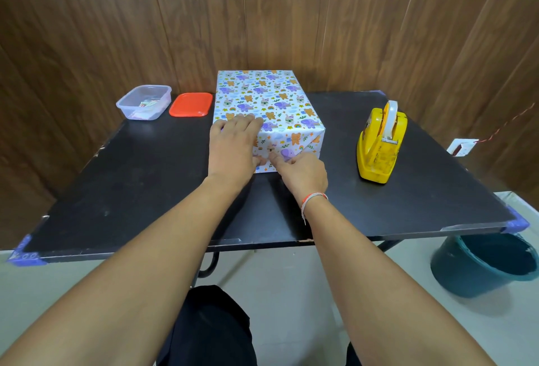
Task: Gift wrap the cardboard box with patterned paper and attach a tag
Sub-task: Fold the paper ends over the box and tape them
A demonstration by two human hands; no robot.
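Observation:
The box, covered in white paper printed with purple elephants and orange bears, stands in the middle of the black table. My left hand lies over its near left top edge, fingers spread flat on the paper and thumb down the near face. My right hand is at the near end face, index finger pressing the folded paper flap near the bottom. A clear plastic tub holding small tags sits at the back left.
An orange lid lies between the tub and the box. A yellow tape dispenser stands to the right of the box. A teal bucket sits on the floor under the table's right corner. Wood panelling rises behind.

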